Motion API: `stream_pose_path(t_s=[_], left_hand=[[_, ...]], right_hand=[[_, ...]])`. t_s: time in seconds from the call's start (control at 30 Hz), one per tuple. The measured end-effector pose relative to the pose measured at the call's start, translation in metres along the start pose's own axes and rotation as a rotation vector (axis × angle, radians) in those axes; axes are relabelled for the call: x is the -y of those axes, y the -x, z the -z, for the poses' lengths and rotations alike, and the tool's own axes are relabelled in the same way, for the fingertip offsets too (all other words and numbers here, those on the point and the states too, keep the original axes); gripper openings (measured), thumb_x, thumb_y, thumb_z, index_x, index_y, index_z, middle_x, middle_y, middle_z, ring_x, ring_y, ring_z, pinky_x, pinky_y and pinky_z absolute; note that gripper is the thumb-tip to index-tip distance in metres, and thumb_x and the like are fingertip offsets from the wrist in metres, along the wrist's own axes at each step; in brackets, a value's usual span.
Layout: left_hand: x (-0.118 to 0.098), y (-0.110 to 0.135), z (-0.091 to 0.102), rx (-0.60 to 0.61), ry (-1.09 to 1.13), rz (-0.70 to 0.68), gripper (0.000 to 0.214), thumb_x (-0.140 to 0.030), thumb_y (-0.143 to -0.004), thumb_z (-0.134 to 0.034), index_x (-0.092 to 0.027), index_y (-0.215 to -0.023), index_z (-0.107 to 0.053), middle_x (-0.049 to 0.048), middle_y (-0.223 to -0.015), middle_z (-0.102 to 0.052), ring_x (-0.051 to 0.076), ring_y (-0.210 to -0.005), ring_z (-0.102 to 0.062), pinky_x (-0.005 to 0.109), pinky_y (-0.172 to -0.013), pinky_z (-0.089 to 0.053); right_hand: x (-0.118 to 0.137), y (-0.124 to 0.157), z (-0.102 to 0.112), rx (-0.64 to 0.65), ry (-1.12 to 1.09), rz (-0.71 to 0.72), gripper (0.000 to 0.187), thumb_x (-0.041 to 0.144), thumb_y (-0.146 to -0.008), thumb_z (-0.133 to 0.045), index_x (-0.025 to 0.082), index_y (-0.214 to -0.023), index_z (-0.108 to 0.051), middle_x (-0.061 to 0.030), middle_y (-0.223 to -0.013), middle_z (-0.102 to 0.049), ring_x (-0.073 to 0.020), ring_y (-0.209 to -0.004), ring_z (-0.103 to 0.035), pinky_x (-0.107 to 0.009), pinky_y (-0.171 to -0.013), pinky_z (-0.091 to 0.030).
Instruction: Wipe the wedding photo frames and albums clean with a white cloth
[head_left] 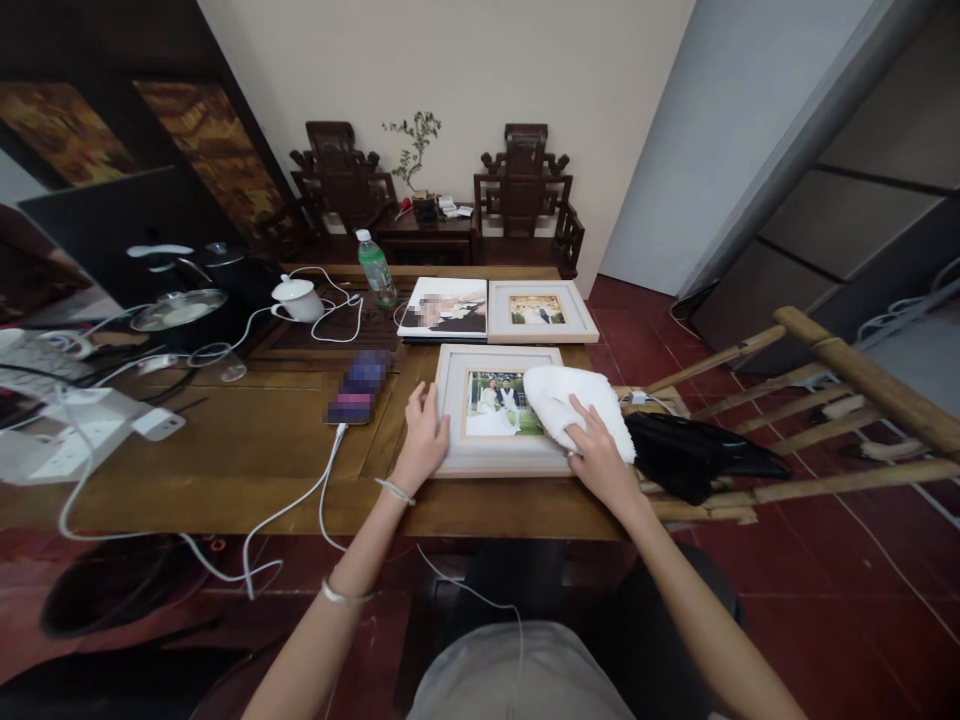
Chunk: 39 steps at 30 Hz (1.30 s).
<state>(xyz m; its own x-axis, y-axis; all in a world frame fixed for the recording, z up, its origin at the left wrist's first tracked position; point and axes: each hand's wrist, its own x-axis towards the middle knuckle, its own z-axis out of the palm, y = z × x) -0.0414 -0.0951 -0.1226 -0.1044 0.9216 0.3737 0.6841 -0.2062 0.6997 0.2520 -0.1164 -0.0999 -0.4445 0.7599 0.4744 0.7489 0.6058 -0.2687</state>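
Observation:
A white-framed photo (pixel 495 455) lies flat on the wooden table (pixel 247 450) in front of me. My left hand (pixel 424 435) rests on the frame's left edge with its fingers stretched over the rim. Over the frame's right part my right hand (pixel 596 455) presses a white cloth (pixel 566 400) down, fingers lying flat on it. Behind this frame lie a second white-framed photo (pixel 541 312) and a photo album (pixel 444 308).
A phone (pixel 358 388) on a white cable, a green-capped bottle (pixel 375 268), a white teapot (pixel 298 298), pots and a power strip (pixel 67 440) occupy the table's left. A black bag (pixel 694 452) sits on a bamboo chair (pixel 825 400) to the right. Two dark chairs stand at the wall.

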Motion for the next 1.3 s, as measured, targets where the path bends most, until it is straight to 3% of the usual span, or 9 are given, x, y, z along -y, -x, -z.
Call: stream_pose_path(t_s=[0.13,0.27,0.5,0.73,0.87,0.97,1.1,1.2,1.3], left_hand=[[0.004,-0.008,-0.004,0.144,-0.115,-0.243,0.064,-0.001,-0.076,-0.040,-0.015,-0.139,-0.040,0.0160,-0.151,-0.029,0.029,-0.144,-0.016,0.054,-0.114,-0.021],[0.006,-0.014,-0.004,0.303,-0.161,-0.240,0.063,0.001,-0.076,-0.038,-0.018,-0.135,-0.047,0.0119,-0.148,-0.039,0.027,-0.142,-0.022,0.054,-0.112,-0.026],[0.007,-0.018,-0.007,0.243,-0.122,-0.227,0.042,-0.020,-0.092,-0.037,-0.015,-0.132,-0.049,0.0124,-0.142,-0.047,0.022,-0.140,-0.030,0.043,-0.115,-0.026],[0.011,-0.017,-0.007,0.232,-0.076,-0.208,0.042,-0.022,-0.092,-0.037,-0.016,-0.132,-0.050,0.0111,-0.142,-0.047,0.022,-0.140,-0.031,0.044,-0.115,-0.026],[0.016,-0.017,-0.009,0.218,-0.066,-0.239,0.044,-0.022,-0.092,-0.038,-0.014,-0.134,-0.048,0.0127,-0.142,-0.047,0.025,-0.140,-0.031,0.048,-0.114,-0.027],[0.021,-0.018,-0.013,0.179,-0.051,-0.292,0.043,-0.017,-0.091,-0.037,-0.013,-0.132,-0.050,0.0145,-0.140,-0.049,0.026,-0.139,-0.033,0.048,-0.115,-0.028],[0.026,-0.020,-0.014,0.152,-0.012,-0.343,0.045,-0.006,-0.085,-0.037,-0.013,-0.124,-0.057,0.0144,-0.134,-0.054,0.026,-0.137,-0.037,0.049,-0.114,-0.030],[0.028,-0.021,-0.013,0.155,0.007,-0.385,0.050,0.000,-0.079,-0.037,-0.013,-0.121,-0.060,0.0132,-0.132,-0.056,0.025,-0.136,-0.038,0.049,-0.114,-0.031],[0.029,-0.021,-0.012,0.153,0.014,-0.412,0.052,0.002,-0.077,-0.037,-0.013,-0.121,-0.060,0.0129,-0.132,-0.057,0.026,-0.136,-0.038,0.050,-0.113,-0.032]], right_hand=[[0.000,-0.001,-0.002,-0.010,0.000,0.016,0.052,-0.008,-0.058,-0.039,0.017,-0.097,-0.062,-0.0148,-0.139,-0.050,-0.0291,-0.140,-0.025,-0.059,-0.110,-0.029],[0.000,-0.002,-0.003,-0.017,0.004,0.018,0.058,-0.008,-0.057,-0.038,0.016,-0.105,-0.061,-0.0153,-0.139,-0.050,-0.0289,-0.138,-0.031,-0.059,-0.110,-0.029],[-0.003,-0.003,-0.006,0.002,0.035,0.009,0.060,-0.007,-0.059,-0.038,0.014,-0.111,-0.059,-0.0205,-0.133,-0.054,-0.0285,-0.136,-0.035,-0.058,-0.110,-0.029],[-0.003,-0.008,-0.002,0.054,0.134,0.007,0.062,-0.007,-0.060,-0.039,0.013,-0.116,-0.057,-0.0205,-0.132,-0.055,-0.0286,-0.134,-0.039,-0.055,-0.109,-0.031],[0.003,-0.047,-0.001,-0.015,0.190,-0.014,0.056,-0.009,-0.065,-0.038,0.013,-0.112,-0.060,-0.0187,-0.140,-0.048,-0.0292,-0.136,-0.035,-0.055,-0.107,-0.033],[0.014,-0.096,-0.017,-0.029,0.230,0.121,0.048,-0.008,-0.075,-0.036,0.016,-0.106,-0.063,-0.0136,-0.145,-0.044,-0.0283,-0.141,-0.024,-0.058,-0.110,-0.025],[0.032,-0.152,-0.056,0.185,0.288,0.319,0.036,0.002,-0.088,-0.040,0.018,-0.111,-0.062,-0.0107,-0.143,-0.047,-0.0246,-0.141,-0.025,-0.053,-0.114,-0.017],[0.037,-0.167,-0.074,0.300,0.330,0.303,0.033,0.006,-0.090,-0.042,0.019,-0.114,-0.061,-0.0103,-0.140,-0.051,-0.0231,-0.138,-0.032,-0.051,-0.114,-0.019],[0.028,-0.161,-0.071,0.324,0.351,0.248,0.038,0.002,-0.088,-0.042,0.019,-0.116,-0.061,-0.0096,-0.138,-0.053,-0.0233,-0.137,-0.034,-0.051,-0.113,-0.020]])
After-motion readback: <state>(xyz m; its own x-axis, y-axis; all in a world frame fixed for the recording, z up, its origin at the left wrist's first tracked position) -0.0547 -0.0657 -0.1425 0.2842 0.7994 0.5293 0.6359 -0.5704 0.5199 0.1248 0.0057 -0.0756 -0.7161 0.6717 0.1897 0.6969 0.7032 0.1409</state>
